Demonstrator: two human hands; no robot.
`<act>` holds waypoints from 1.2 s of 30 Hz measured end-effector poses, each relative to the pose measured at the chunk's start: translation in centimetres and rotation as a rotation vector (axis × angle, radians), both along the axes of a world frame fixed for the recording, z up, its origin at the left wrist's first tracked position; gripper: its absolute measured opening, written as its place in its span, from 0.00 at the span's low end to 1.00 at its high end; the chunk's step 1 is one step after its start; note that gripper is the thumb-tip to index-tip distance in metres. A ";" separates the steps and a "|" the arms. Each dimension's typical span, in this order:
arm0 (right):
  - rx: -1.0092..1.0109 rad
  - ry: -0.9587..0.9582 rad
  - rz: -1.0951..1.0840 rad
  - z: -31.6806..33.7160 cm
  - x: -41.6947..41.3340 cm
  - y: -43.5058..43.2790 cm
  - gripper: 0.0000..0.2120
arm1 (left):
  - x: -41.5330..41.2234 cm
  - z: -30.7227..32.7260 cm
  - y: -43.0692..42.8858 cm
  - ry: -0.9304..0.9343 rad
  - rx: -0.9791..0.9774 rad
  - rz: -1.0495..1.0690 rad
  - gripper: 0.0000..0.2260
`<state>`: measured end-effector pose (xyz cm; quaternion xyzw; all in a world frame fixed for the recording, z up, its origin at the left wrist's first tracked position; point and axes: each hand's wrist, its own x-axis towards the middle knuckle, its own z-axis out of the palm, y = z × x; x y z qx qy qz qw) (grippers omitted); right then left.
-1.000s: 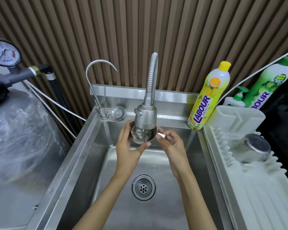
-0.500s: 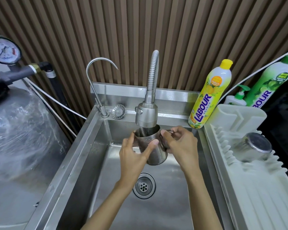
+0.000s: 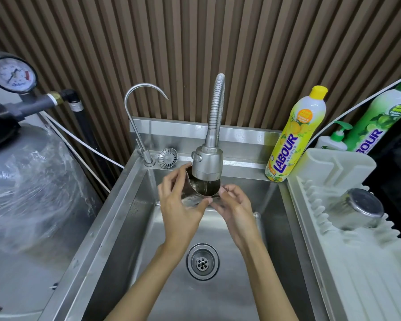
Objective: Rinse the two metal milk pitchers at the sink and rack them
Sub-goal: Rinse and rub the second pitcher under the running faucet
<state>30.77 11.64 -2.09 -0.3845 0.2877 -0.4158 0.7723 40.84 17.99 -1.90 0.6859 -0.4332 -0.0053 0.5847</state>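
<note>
— Steel pitcher [image 3: 203, 186] tipped under the tap head [image 3: 207, 164], over the sink [image 3: 116, 216]: why both hands?
— Left hand [image 3: 181, 205] wraps its body, right hand [image 3: 235, 205] pinches its edge, probably to steady it while rinsing. Other pitcher [image 3: 359, 209] drains inverted on the rack [image 3: 368, 274].

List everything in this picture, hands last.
sink: 1, steel, centre
spray faucet: 1, steel, behind sink
gooseneck tap: 1, steel, sink's back-left corner
strainer: 1, steel, back ledge
drying rack: 1, white, right of sink
held pitcher: 1, steel, under spray faucet
racked pitcher: 1, steel, inverted on drying rack
yellow bottle: 1, yellow, back-right ledge
green bottle: 1, green, behind rack
pump bottle: 1, white, behind rack
pressure gauge: 1, black-rimmed, far left
left hand: 1, grips held pitcher
right hand: 1, holds held pitcher
</note>
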 end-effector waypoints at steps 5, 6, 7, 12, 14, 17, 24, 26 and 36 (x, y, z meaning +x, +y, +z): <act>-0.107 0.326 -0.032 1.7 -1.1 0.1 0.07 | -1.0 -0.3 0.5 0.126 0.100 0.138 0.43; -0.144 0.412 -0.064 2.2 -1.4 0.0 0.07 | -1.2 -0.4 0.6 0.166 0.132 0.117 0.44; -0.193 0.507 -0.105 2.6 -1.7 -0.2 0.07 | -1.5 -0.5 0.6 0.202 0.159 0.088 0.44; -0.565 0.896 -0.293 3.9 -2.3 -0.3 0.11 | -1.6 -1.6 0.1 0.395 0.185 -0.112 0.29; -0.608 0.829 -0.306 4.1 -2.0 0.0 0.10 | -1.3 -1.6 -0.5 0.511 0.132 -0.208 0.24; -0.553 0.618 -0.268 3.5 -1.5 0.1 0.10 | -0.7 -1.3 -1.1 0.566 -0.003 -0.281 0.31; -0.047 -0.012 -0.045 0.2 0.0 -0.1 0.11 | 0.4 0.1 -0.1 0.141 -0.053 -0.150 0.36; 0.004 -0.044 -0.010 0.0 -0.2 0.0 0.10 | 0.2 0.3 0.3 0.055 -0.032 -0.107 0.36; -0.282 0.564 -0.162 3.4 -2.6 -0.6 0.08 | -1.6 -0.2 0.3 0.272 0.104 0.004 0.28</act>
